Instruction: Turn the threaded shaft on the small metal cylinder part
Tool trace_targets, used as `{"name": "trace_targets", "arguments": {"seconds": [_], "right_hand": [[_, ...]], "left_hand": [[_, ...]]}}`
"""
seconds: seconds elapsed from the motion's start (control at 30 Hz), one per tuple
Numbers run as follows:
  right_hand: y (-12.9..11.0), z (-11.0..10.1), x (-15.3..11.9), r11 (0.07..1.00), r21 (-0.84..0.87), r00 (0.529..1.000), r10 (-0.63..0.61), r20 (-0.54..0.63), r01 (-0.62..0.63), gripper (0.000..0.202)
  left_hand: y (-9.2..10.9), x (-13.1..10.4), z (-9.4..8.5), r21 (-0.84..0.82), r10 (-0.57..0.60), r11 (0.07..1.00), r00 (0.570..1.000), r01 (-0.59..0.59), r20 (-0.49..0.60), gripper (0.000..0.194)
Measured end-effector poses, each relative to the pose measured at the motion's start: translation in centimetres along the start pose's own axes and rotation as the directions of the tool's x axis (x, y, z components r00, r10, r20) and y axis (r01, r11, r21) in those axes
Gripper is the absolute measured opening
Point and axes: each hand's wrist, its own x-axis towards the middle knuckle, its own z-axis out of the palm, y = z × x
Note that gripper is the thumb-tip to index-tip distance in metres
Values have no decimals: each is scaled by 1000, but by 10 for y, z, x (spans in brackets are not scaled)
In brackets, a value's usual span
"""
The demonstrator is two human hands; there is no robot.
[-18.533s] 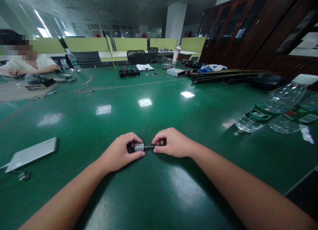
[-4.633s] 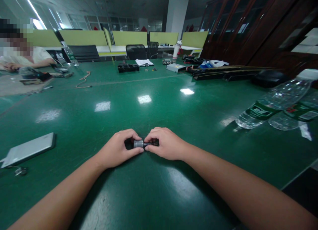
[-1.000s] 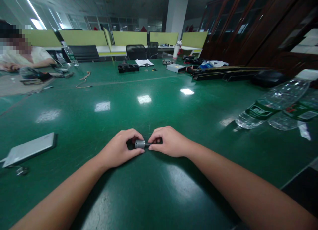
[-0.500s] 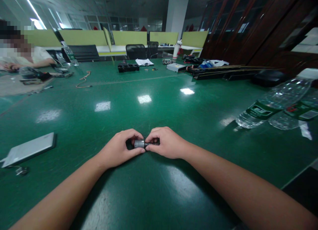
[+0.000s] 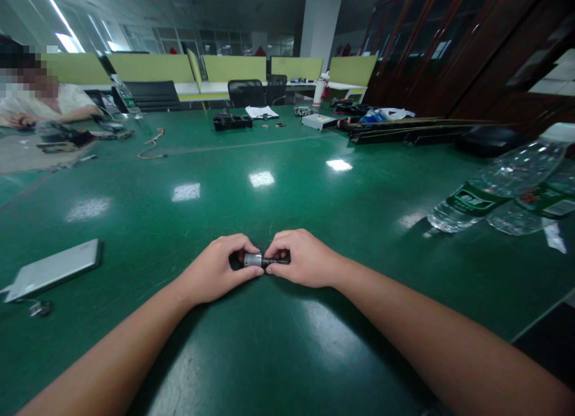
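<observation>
Low over the green table (image 5: 287, 194), my left hand (image 5: 220, 268) curls around a small grey metal cylinder (image 5: 253, 259), its thumb along the near side and its fingers at the far side. From the cylinder's right end runs a narrower dark, ridged shaft (image 5: 275, 261), lying level and pointing right. My right hand (image 5: 303, 259) has thumb and fingertips closed on this shaft. The two hands' fingertips sit close together where cylinder and shaft meet. The cylinder's left end lies partly in shadow inside my left hand. What exact kind of part it is cannot be made out.
A silver power bank (image 5: 54, 269) with a short cable is at left. Two clear water bottles (image 5: 476, 194) stand at right. Farther back are a black tray (image 5: 232, 122), papers (image 5: 260, 112) and long dark rails (image 5: 395, 130). A person (image 5: 49, 101) sits at the far left.
My right hand has shifted very slightly right, and a bit more of the dark shaft shows between its fingertips. My left hand keeps its hold on the grey cylinder.
</observation>
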Motion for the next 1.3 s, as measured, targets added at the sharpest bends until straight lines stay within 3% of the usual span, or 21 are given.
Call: {"name": "trace_targets", "arguments": {"seconds": [1.3], "right_hand": [[0,-14,-4,998,-58,996,33,81,-28,11]], "left_hand": [[1,-1,-2,18,-11,1000,1000,10,9,22]]}}
